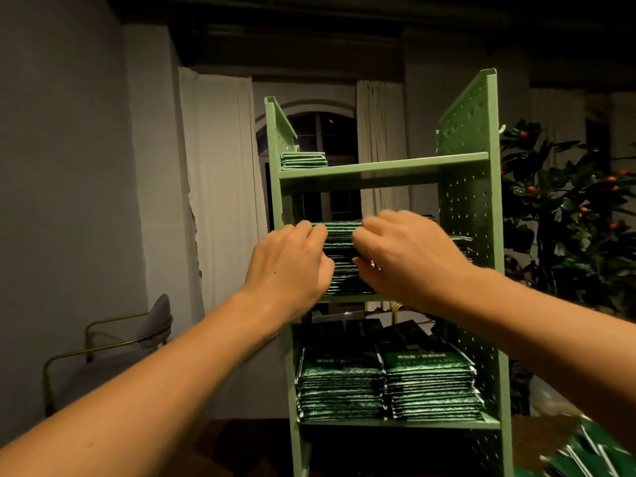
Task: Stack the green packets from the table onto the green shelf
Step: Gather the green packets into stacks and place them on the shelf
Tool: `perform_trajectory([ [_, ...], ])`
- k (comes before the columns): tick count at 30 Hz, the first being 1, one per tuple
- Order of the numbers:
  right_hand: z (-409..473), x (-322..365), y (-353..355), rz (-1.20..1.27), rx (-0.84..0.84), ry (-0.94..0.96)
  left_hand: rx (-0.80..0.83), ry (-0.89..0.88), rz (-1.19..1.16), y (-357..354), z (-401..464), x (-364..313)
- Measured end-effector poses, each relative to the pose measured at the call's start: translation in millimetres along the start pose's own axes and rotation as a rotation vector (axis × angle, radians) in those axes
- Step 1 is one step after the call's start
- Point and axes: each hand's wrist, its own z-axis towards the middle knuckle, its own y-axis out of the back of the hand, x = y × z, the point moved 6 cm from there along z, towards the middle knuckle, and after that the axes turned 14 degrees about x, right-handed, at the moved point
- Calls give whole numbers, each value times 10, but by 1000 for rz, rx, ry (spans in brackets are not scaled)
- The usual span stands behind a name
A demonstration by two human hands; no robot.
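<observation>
- Loose packets (599, 452) are lying at the lower right corner of the frame, blurred, on what is probably the counter (537, 432); these look like the ones yet to be moved, and they are lying nearer the right arm than the left.
- Both forearms are reaching up from the bottom edge toward the centre of the frame, meeting at the middle level of the green shelf (385, 168).
- The left hand (289, 263) is curling its fingers (315, 232) round the left end of a tall stack of packets (340, 256) at centre frame, thumb tucked against the stack's front.
- The right hand (409, 256) is mirroring it on the right end, its fingers (364, 242) hooked onto the front edges; the two sets of fingertips are sitting close together with only a narrow strip of packets showing between them.
- The stack is lying directly beyond the fingers, its long axis running left to right across the level, so any squaring push would probably be going straight away from the body, both hands being equally near.
- Below, two full lower stacks (389, 387) are sitting side by side, touching.
- Higher, at upper centre left, a small top pile (303, 160) is resting against the left wall.
- Farther back, a curtain (220, 187) is hanging at left and a plant (571, 215) is standing at right.
</observation>
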Motion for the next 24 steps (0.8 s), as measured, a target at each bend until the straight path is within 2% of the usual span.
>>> perform_trajectory([
  [9,161,-40,-183,122,107,-79,45,63,66,-9,40,158],
  [16,199,-104,-194,263,279,-160,142,81,-72,-3,56,175],
  [19,146,-121,-74,312,299,-177,166,93,-191,51,22,216],
  [24,-113,-49,89,315,337,-194,209,129,-195,137,-194,220],
])
